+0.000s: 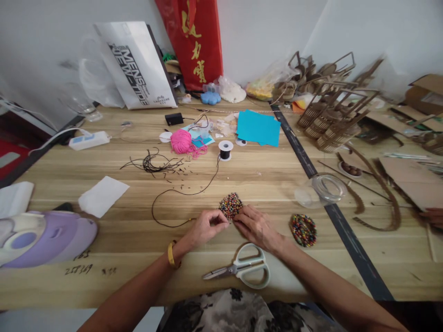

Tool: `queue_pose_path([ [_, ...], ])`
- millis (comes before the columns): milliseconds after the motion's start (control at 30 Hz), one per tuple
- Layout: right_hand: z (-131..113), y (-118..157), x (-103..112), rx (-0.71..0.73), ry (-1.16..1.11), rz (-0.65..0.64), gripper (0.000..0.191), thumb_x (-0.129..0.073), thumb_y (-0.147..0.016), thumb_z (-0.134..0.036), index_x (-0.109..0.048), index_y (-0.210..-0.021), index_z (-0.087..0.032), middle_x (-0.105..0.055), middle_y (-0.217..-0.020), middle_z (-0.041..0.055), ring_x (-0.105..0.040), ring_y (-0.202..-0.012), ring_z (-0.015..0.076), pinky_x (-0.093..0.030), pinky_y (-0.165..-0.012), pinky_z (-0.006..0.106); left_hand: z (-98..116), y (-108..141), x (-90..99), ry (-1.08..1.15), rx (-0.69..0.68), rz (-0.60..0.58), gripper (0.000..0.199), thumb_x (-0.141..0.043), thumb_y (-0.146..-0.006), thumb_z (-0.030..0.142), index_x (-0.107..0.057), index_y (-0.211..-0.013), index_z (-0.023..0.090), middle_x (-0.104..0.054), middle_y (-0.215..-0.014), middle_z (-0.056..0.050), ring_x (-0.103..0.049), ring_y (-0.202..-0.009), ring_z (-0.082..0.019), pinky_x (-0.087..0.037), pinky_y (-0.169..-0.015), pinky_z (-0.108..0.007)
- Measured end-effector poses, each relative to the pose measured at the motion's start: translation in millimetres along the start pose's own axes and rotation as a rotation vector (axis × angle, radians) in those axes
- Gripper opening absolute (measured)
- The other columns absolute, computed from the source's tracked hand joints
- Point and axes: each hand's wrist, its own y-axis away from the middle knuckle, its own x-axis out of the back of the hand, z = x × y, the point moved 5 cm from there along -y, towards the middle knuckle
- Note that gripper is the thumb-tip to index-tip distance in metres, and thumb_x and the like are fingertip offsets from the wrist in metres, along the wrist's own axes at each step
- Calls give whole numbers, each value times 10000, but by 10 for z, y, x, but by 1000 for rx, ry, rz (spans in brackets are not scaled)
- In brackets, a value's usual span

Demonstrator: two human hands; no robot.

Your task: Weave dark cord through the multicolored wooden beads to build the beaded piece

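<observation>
A loose heap of small multicoloured beads [230, 205] lies on the wooden table in front of me. My left hand [207, 227] is just left of it, thumb and forefinger pinched together. Into that hand runs a thin black cord [154, 203], with a few tiny yellowish beads on it near the wrist; the tip at my fingers is too small to make out. The cord curves back to a white spool [225, 151]. My right hand [258, 226] rests flat at the heap's right edge, fingers stretched out and touching the beads. Scissors [242, 266] with pale handles lie below my hands.
Strung beads [303, 230] are coiled at right, near a clear plastic cup [320, 190]. Cut black cord pieces [155, 162], pink yarn [182, 141] and blue sheets [259, 127] lie farther back. A purple-white appliance [51, 237] stands left. Another person's hand [433, 216] shows at far right.
</observation>
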Motion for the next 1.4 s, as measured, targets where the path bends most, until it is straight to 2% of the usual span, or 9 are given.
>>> queue_pose_path([
  [200, -3, -2, -13, -1, 11, -47, 147, -465, -930, -189, -606, -897, -171, -579, -822, 73, -516, -814, 191, -462, -717, 306, -19, -3, 5, -18, -6, -2, 162, -615, -751, 264, -585, -659, 134, -536, -611, 10, -458, -595, -110, -356, -575, -217],
  [1400, -70, 4, 50, -48, 42, -91, 163, -461, -930, -161, -615, -878, -166, -569, -820, 59, -520, -789, 160, -415, -676, 247, -43, -30, 8, -19, 15, -6, 150, -606, -750, 249, -585, -675, 121, -524, -623, 11, -450, -604, -106, -353, -584, -217],
])
